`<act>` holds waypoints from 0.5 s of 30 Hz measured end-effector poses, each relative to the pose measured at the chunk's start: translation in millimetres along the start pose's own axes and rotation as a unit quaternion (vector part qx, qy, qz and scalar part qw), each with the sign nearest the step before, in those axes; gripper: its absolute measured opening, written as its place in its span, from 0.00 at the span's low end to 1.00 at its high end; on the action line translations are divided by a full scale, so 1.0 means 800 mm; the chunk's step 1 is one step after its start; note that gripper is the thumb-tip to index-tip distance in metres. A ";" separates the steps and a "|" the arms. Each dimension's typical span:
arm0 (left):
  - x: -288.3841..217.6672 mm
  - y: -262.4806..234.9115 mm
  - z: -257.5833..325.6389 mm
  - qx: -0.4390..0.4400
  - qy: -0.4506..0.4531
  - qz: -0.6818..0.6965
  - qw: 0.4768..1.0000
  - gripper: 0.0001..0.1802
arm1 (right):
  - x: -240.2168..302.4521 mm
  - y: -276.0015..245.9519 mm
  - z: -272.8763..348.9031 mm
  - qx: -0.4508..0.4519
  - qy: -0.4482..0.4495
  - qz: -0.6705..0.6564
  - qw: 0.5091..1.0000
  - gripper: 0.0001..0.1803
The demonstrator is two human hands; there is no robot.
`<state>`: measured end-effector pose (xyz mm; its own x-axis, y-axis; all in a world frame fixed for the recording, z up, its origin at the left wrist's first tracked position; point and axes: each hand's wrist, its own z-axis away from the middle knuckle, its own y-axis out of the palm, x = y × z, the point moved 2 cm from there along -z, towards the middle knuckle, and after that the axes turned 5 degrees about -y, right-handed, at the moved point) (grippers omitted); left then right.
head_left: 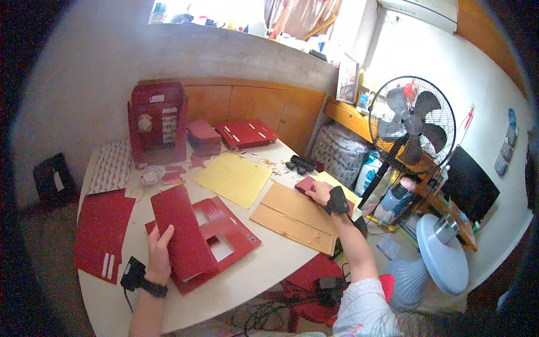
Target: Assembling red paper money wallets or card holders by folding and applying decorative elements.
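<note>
My left hand (160,253) grips the near left edge of a folded dark red cardboard box blank (184,233), thumb on top. The blank lies partly open on the table, and window cut-outs show in its right panel. Out to the right, my right hand (320,193) has its fingers closed at a small dark red card piece (305,184), beside the far edge of a brown cardboard sheet (295,216). Part of that piece is hidden under the hand. A yellow sheet (236,178) lies between the two hands.
Flat red sheets (104,236) and a patterned sheet (109,167) lie at left. Behind them stand a tall red box (158,121), a stack of red cards (204,137) and red blanks (247,133). A standing fan (412,122) is at right; cables (264,314) hang below the table.
</note>
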<state>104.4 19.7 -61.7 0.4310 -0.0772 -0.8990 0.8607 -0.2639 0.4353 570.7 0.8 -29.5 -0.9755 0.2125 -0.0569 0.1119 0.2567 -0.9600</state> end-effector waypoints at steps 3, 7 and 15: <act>-0.002 0.002 0.000 0.010 -0.001 -0.011 1.000 0.15 | -0.012 0.001 -0.002 0.017 0.003 -0.036 0.999 0.16; 0.000 -0.003 -0.001 0.023 0.005 -0.015 1.000 0.15 | -0.007 -0.002 0.001 -0.001 0.009 -0.104 0.995 0.15; -0.002 0.003 0.003 0.021 -0.001 0.014 1.000 0.14 | 0.001 0.005 0.006 -0.036 0.026 -0.005 0.999 0.13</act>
<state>105.0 17.1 -59.6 0.4549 -0.0873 -0.8863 0.8360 -0.3012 0.4587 569.8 -2.4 -34.6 -0.9656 0.2580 -0.0318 0.1180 0.3259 -0.9380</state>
